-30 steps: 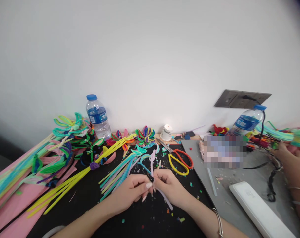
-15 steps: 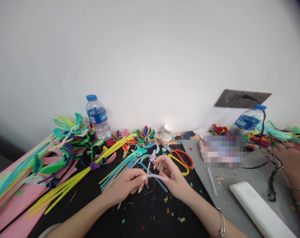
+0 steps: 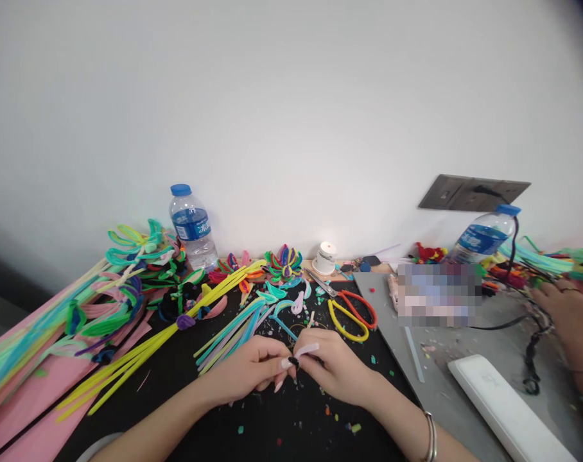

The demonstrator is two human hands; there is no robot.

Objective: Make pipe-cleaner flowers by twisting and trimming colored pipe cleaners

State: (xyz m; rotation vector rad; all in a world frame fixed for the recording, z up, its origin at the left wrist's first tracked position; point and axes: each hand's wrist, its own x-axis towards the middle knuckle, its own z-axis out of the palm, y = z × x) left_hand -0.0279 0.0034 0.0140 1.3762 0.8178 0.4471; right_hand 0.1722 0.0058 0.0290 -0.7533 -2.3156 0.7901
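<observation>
Fingertips of my left hand (image 3: 260,366) and my right hand (image 3: 334,366) meet over the black mat (image 3: 200,430). Both hands pinch a pale lilac pipe cleaner (image 3: 307,350), whose short end sticks out over my right fingers; the rest is hidden by the hands. Just beyond them lie a blue pipe cleaner (image 3: 284,324) and a small looped lilac piece (image 3: 298,303). A bundle of teal, lilac and green pipe cleaners (image 3: 231,333) rests to the left of my left hand. Scissors (image 3: 352,314) with yellow and red handles lie beyond my right hand.
Pipe-cleaner flowers (image 3: 284,263) and yellow stems (image 3: 142,362) crowd the left and back. Water bottles (image 3: 192,228) stand by the wall on both sides. A white paper cup (image 3: 325,258), a white case (image 3: 508,407) and another person's hand (image 3: 568,308) are also in view.
My hands have come together, and my right fingers have closed lower on the lilac pipe cleaner. Its upright part no longer shows; only a short end is visible.
</observation>
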